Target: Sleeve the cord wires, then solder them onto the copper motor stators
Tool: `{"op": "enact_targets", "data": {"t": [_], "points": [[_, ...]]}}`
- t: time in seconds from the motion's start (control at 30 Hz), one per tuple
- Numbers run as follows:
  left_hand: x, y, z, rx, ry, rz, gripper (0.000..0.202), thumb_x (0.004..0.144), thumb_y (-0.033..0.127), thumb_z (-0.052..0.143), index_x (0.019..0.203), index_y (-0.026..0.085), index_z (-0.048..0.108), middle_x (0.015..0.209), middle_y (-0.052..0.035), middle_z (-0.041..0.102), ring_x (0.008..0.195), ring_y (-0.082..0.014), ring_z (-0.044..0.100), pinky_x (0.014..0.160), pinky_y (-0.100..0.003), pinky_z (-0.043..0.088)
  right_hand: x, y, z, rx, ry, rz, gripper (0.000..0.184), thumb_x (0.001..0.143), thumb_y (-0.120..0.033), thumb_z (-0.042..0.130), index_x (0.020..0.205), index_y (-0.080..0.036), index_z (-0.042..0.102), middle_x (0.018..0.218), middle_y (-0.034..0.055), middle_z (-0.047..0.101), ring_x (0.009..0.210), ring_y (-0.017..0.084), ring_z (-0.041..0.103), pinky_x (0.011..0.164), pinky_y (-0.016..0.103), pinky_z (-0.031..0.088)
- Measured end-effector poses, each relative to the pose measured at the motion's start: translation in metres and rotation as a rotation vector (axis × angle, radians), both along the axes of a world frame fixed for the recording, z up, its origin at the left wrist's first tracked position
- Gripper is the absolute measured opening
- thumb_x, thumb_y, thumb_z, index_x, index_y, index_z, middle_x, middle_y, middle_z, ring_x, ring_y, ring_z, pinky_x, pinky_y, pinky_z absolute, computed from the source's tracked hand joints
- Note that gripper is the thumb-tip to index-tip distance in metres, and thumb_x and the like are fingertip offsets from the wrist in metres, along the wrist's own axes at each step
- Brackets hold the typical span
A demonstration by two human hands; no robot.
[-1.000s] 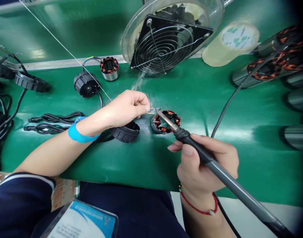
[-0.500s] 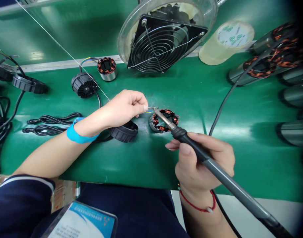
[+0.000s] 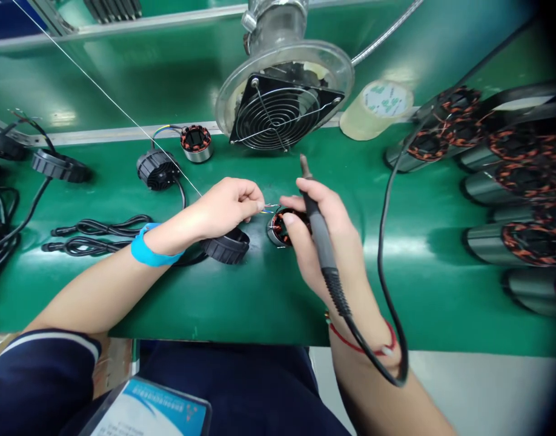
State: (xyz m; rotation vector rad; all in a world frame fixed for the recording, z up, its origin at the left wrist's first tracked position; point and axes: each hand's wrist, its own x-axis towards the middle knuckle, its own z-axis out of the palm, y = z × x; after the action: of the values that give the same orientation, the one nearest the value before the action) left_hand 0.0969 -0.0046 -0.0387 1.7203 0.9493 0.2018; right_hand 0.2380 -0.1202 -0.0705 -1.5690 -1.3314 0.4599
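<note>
My left hand (image 3: 230,204) pinches thin coloured wires (image 3: 269,209) whose ends stick out past the fingertips. A fine pale strand (image 3: 123,110) runs from the upper left down to this hand. Beneath the wrist sits a black ribbed cap (image 3: 227,248). In my right hand (image 3: 339,242) is a soldering iron (image 3: 322,239), its tip pointing up and away from the wires. The thumb and index finger of that hand reach over a copper-wound motor stator (image 3: 276,231), partly hiding it, close to the wire ends. Whether they touch the wires I cannot tell.
A round fume hood with a fan grille (image 3: 275,118) hangs at the back, beside a tape roll (image 3: 378,109). Several stators (image 3: 514,242) line the right side. Another stator (image 3: 196,143), a wired black cap (image 3: 157,169) and coiled black cables (image 3: 100,245) lie left.
The soldering iron has left the wires and swung in my right hand so its tip points upward. My right fingers have moved in over the stator. The left hand still pinches the wires.
</note>
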Motion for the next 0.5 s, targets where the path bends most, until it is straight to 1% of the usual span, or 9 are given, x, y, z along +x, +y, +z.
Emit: {"op": "enact_targets", "data": {"t": [0.07, 0.13, 0.2, 0.27, 0.4, 0.5], "points": [[-0.001, 0.000, -0.001, -0.001, -0.008, -0.008, 0.012, 0.081, 0.012, 0.056, 0.069, 0.013, 0.057, 0.059, 0.0042, 0.050, 0.054, -0.0059, 0.042, 0.055, -0.021, 0.034, -0.004, 0.001, -0.008, -0.007, 0.033, -0.007, 0.043, 0.086, -0.021, 0.059, 0.127, -0.029, 0.050, 0.108, 0.0040, 0.070, 0.099, 0.021, 0.066, 0.087, 0.043, 0.054], [-0.002, 0.000, -0.001, -0.003, -0.015, -0.017, 0.011, 0.081, 0.013, 0.055, 0.070, 0.013, 0.057, 0.059, 0.0037, 0.051, 0.055, -0.0063, 0.043, 0.056, -0.021, 0.035, -0.007, -0.001, -0.014, 0.004, 0.040, -0.043, 0.044, 0.085, -0.022, 0.059, 0.128, -0.029, 0.049, 0.106, 0.0035, 0.069, 0.097, 0.020, 0.066, 0.085, 0.042, 0.054], [-0.003, 0.000, -0.001, -0.002, -0.027, -0.021, 0.011, 0.081, 0.014, 0.055, 0.070, 0.013, 0.057, 0.060, 0.0031, 0.052, 0.056, -0.0067, 0.044, 0.057, -0.021, 0.035, -0.010, -0.002, -0.016, 0.033, 0.026, -0.105, 0.047, 0.084, -0.021, 0.060, 0.129, -0.029, 0.047, 0.102, 0.0026, 0.068, 0.093, 0.019, 0.065, 0.086, 0.042, 0.052], [-0.005, -0.001, -0.001, 0.000, -0.044, -0.024, 0.011, 0.081, 0.015, 0.055, 0.070, 0.013, 0.057, 0.060, 0.0031, 0.052, 0.056, -0.0068, 0.045, 0.057, -0.021, 0.036, -0.013, -0.002, -0.017, 0.052, 0.012, -0.134, 0.049, 0.083, -0.020, 0.060, 0.129, -0.028, 0.046, 0.095, 0.0011, 0.067, 0.088, 0.018, 0.064, 0.085, 0.042, 0.052], [-0.006, -0.003, -0.001, 0.012, -0.061, -0.034, 0.011, 0.079, 0.014, 0.053, 0.069, 0.014, 0.055, 0.060, 0.0034, 0.051, 0.056, -0.0071, 0.044, 0.056, -0.022, 0.035, -0.019, 0.004, -0.017, 0.057, 0.017, -0.076, 0.046, 0.083, -0.019, 0.058, 0.127, -0.028, 0.046, 0.091, -0.0003, 0.065, 0.078, 0.016, 0.062, 0.077, 0.037, 0.052], [-0.007, -0.006, -0.002, 0.013, -0.074, -0.005, 0.008, 0.079, 0.011, 0.049, 0.073, 0.015, 0.053, 0.063, 0.0028, 0.054, 0.058, -0.0079, 0.046, 0.058, -0.022, 0.036, -0.023, 0.006, -0.018, 0.072, 0.033, -0.078, 0.044, 0.083, -0.019, 0.056, 0.126, -0.027, 0.047, 0.088, -0.0013, 0.064, 0.075, 0.014, 0.061, 0.073, 0.034, 0.051]]}}
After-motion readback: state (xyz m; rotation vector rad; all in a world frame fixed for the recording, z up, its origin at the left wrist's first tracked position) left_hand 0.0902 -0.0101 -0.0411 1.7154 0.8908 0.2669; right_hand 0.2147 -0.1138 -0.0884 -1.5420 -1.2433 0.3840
